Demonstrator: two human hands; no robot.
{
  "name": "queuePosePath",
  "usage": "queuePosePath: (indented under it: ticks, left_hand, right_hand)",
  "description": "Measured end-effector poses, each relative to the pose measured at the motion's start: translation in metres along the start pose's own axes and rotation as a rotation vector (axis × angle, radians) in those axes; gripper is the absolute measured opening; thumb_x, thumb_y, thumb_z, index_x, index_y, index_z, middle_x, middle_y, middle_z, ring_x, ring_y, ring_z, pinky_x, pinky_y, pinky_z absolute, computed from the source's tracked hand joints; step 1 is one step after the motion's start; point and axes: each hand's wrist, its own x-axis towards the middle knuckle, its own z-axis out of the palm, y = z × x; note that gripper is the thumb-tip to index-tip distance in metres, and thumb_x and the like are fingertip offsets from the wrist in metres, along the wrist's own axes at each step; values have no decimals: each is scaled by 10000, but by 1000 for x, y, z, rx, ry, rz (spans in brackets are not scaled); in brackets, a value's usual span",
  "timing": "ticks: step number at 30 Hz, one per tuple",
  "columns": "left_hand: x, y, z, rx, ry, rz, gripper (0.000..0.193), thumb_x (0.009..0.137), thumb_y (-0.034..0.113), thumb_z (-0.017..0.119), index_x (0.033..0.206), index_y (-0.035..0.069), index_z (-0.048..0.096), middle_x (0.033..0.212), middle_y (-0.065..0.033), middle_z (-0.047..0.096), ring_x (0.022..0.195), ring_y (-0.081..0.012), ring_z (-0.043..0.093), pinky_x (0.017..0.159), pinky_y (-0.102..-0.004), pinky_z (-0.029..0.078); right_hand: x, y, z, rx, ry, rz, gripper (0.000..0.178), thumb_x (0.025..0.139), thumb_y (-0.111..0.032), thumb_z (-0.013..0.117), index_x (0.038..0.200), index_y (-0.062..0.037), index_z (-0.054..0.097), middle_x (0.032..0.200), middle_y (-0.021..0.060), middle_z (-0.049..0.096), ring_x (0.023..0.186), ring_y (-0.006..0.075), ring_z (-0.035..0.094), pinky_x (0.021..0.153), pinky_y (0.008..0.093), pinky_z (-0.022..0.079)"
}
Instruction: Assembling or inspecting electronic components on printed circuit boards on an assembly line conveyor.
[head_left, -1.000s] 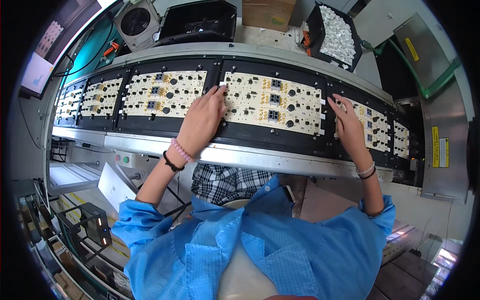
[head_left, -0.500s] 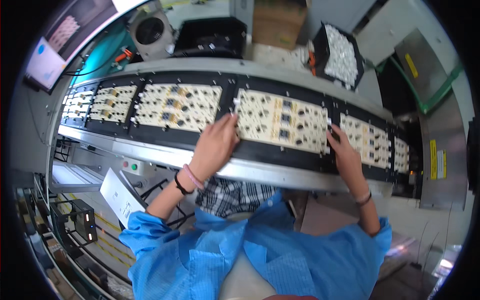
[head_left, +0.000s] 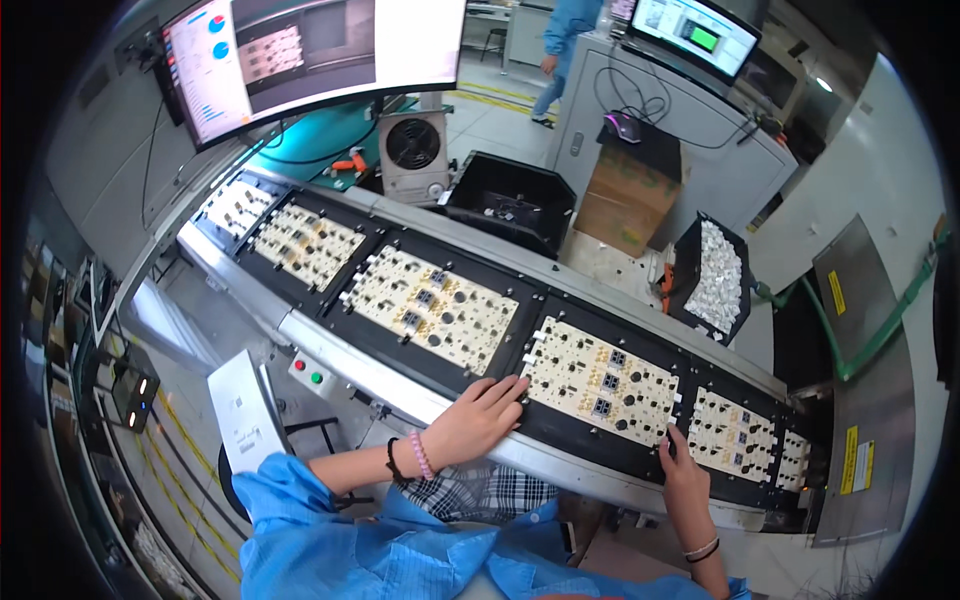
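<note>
Left hand [head_left: 475, 418], fingertips at a circuit board's [head_left: 562, 372] near left corner, grip or mere touch not tellable; right hand [head_left: 686, 482], some fingers out of sight, contact unclear; large screen [head_left: 335, 60], top cut off by the upper edge; background person [head_left: 573, 42], upper body likewise cut off; blue shirt [head_left: 390, 555], lower part cropped; paper sheet [head_left: 243, 415], print too small to read.

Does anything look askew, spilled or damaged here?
Nothing seems wrong with the circuit boards between the left hand and right hand: they lie squarely in their black tray, though fine damage is too small to tell. Only a computer mouse, seemingly perched atop the cardboard box, looks oddly placed.
</note>
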Motion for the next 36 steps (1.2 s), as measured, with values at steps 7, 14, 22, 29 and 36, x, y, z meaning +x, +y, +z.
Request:
queuePosePath:
  ticks: [7,14,22,29,36]
  left_hand:
    - [3,-18,0,-172,101,47,209,908,194,600,974,12,524,1316,-215,546,1205,-326,532,929,-403,445]
    - [-19,-58,-35,-302,213,-108,208,868,224,686,1008,95,603,936,-82,551,834,-255,603,697,-351,518]
    - [-28,-94,-56,-356,211,-241,157,857,128,698,991,67,642,888,-90,605,816,-274,615,706,-354,509]
    - [28,-109,-47,-515,143,-268,133,863,80,680,987,51,641,894,-97,620,826,-279,630,724,-346,515]
    - [68,-126,-3,-135,42,-54,135,884,202,658,946,83,663,869,-58,615,851,-256,624,733,-359,516]
  right_hand:
    - [42,34,-24,480,136,-166,253,933,-6,481,1054,-79,691,1116,125,674,851,223,666,739,328,517]
    - [127,19,-18,2529,-120,569,263,983,-79,521,1227,18,529,1221,142,566,731,97,488,593,194,426]
    - [145,-93,-11,1974,-622,106,305,1000,-132,543,1261,13,481,1174,130,590,1002,168,602,902,286,523]
    - [139,-110,5,1852,-687,-63,206,1005,-131,527,1156,3,487,1111,186,631,955,213,671,860,309,564]
    - [134,-109,11,1749,-724,-150,143,1011,-152,504,1058,-19,527,740,79,621,626,128,613,598,236,508]
